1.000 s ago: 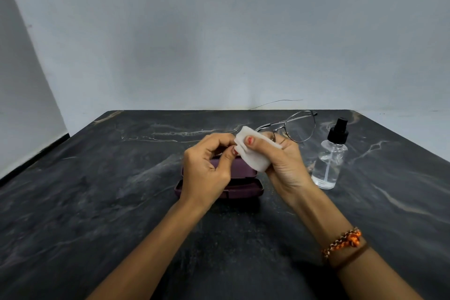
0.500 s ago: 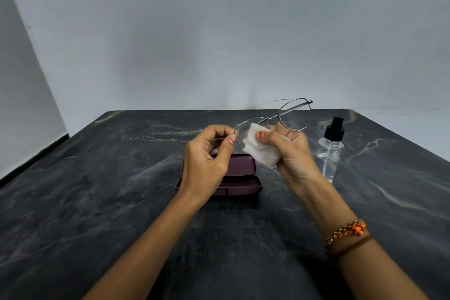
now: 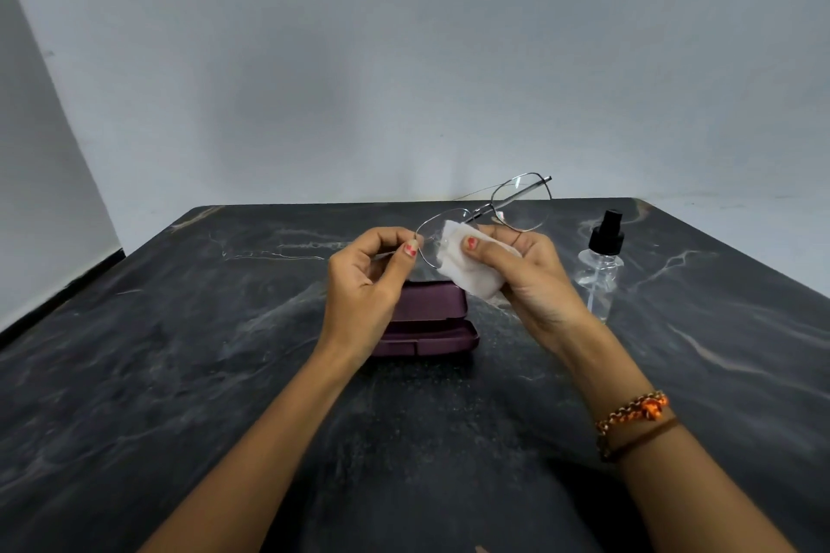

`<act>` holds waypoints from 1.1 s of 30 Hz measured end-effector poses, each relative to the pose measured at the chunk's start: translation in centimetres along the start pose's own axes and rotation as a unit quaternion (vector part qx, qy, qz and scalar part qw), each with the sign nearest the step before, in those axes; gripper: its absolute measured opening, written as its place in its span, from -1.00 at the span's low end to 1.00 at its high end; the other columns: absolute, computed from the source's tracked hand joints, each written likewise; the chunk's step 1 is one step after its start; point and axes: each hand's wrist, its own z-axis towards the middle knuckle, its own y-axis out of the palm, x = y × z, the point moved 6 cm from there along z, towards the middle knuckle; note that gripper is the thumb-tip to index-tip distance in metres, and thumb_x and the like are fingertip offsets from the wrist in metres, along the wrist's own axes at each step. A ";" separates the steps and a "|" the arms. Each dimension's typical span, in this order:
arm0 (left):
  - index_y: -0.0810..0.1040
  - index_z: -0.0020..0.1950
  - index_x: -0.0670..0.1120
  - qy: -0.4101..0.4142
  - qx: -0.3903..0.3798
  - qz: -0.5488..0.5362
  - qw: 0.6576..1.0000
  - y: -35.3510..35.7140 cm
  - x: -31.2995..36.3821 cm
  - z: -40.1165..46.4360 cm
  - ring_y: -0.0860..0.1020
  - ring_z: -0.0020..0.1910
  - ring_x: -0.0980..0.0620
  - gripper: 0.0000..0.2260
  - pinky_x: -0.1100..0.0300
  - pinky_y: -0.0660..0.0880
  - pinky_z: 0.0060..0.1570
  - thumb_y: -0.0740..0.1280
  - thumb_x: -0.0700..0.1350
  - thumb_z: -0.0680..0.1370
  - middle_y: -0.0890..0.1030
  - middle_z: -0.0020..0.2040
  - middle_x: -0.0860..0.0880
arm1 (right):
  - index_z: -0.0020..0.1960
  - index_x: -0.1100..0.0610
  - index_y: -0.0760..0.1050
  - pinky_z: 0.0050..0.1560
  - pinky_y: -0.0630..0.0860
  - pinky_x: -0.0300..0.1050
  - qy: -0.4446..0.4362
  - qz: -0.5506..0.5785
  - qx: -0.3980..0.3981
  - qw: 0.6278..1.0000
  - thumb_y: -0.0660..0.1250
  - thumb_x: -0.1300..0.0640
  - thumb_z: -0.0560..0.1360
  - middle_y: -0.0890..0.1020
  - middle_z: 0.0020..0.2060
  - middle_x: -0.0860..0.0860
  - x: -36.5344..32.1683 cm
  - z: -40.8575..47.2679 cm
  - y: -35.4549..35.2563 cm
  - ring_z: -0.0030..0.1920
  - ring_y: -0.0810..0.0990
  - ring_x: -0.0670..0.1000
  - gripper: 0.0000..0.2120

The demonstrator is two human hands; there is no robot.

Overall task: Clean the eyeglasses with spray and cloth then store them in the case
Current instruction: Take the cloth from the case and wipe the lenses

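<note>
Head view: thin silver wire-rimmed eyeglasses (image 3: 489,216), clear lenses.

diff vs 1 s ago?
The eyeglasses have tilted up, far lens higher. The right hand has slid the cloth onto the near lens. The left hand still pinches the frame's end. Case and spray bottle unmoved.

case (image 3: 431,319): left part behind left hand (image 3: 364,283) | cloth (image 3: 471,269): partly under right thumb
</note>
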 end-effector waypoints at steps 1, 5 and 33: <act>0.55 -0.20 0.00 -0.001 -0.001 0.004 1.000 0.0 -0.1 0.0 0.57 -0.20 0.25 -0.77 0.40 0.52 -0.10 0.28 -0.33 0.48 0.60 -0.21 0.04 | -0.22 0.09 0.61 -0.39 0.45 -0.42 -0.009 -0.030 -0.008 0.999 0.30 0.25 0.44 0.67 -0.43 -0.12 -0.2 -0.1 0.1 -0.39 0.58 -0.23 -0.86; 0.53 -0.21 -0.02 -0.004 -0.006 0.021 1.000 0.2 -0.1 -0.1 0.55 -0.24 0.27 -0.76 0.41 0.52 -0.14 0.27 -0.36 0.47 0.58 -0.23 0.03 | -0.18 0.08 0.58 -0.42 0.43 -0.44 -0.038 -0.074 0.004 0.997 0.31 0.26 0.45 0.66 -0.44 -0.15 -0.7 -0.4 0.3 -0.41 0.57 -0.24 -0.88; 0.50 -0.21 0.03 0.004 0.057 0.026 0.998 -1.3 -1.5 0.6 0.50 -0.22 0.20 -0.75 0.43 0.47 -0.14 0.25 -0.32 0.50 0.54 -0.24 0.06 | -0.01 0.23 0.62 -0.10 0.44 -0.10 0.063 -0.516 0.205 0.830 0.30 0.23 0.41 0.67 -0.09 0.24 1.8 -0.4 -4.6 -0.01 0.58 0.20 -0.80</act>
